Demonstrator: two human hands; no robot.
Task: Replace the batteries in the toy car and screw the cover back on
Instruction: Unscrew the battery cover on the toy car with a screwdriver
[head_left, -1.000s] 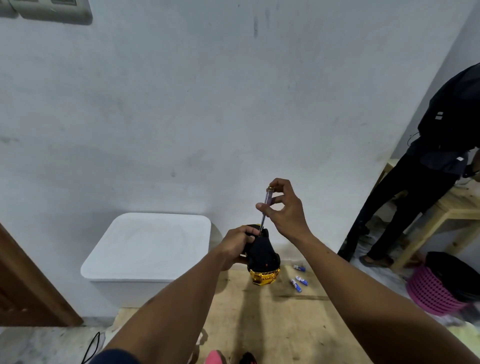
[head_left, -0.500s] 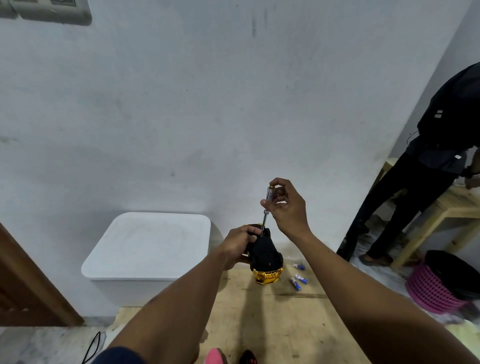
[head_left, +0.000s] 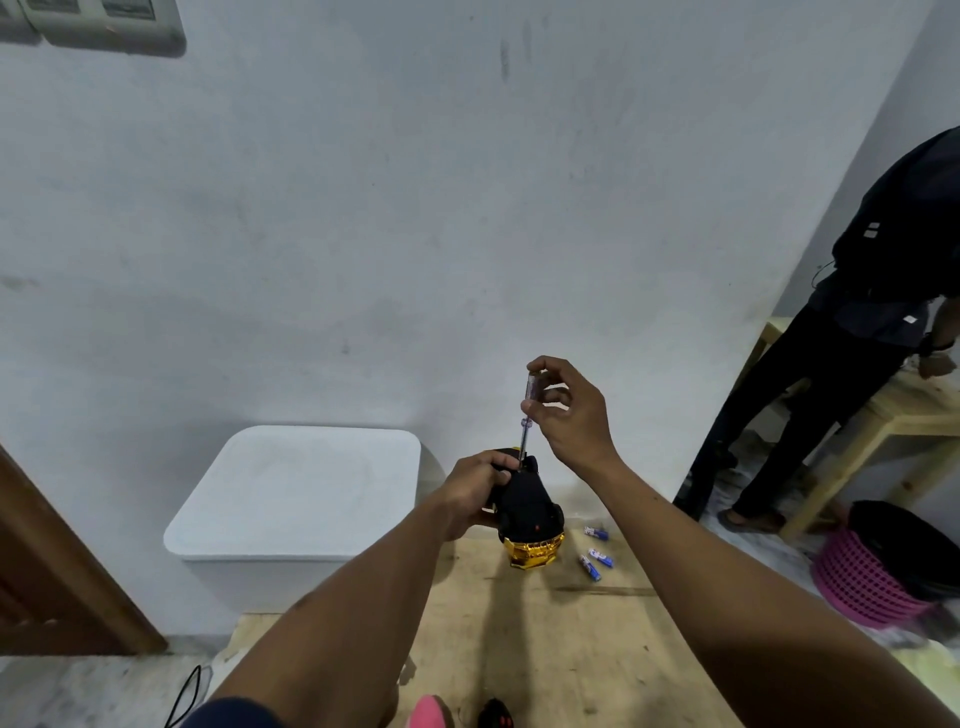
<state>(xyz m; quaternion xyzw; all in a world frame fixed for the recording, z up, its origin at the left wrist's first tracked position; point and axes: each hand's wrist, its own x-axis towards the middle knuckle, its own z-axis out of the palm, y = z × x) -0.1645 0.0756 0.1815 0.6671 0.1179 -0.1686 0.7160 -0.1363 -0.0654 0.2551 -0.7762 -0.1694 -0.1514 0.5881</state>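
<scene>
Fingers of the right grip (head_left: 571, 415) had shifted along the screwdriver (head_left: 531, 395) handle since the earlier frame, pinching it upright, tip down on the toy car (head_left: 530, 512). The left grip (head_left: 470, 491) clutched the car, held nose-down over the worktop (head_left: 545, 649). Three batteries (head_left: 597, 553) lay at the car's 4 o'clock.

This is a plain, sparsely furnished room, likely in a home or a small makeshift workspace. A scuffed, pale painted wall (head_left: 363, 234) carries a switch panel (head_left: 104, 26), and a brown wooden door (head_left: 52, 571) stands at the left above a speckled stone floor (head_left: 78, 691). There is a bare plywood tabletop (head_left: 545, 649), a white lidded bin (head_left: 296, 493) and a pink basket (head_left: 862, 577). A person in dark clothes (head_left: 883, 291) stands at an unfinished wooden table (head_left: 883, 421).
</scene>
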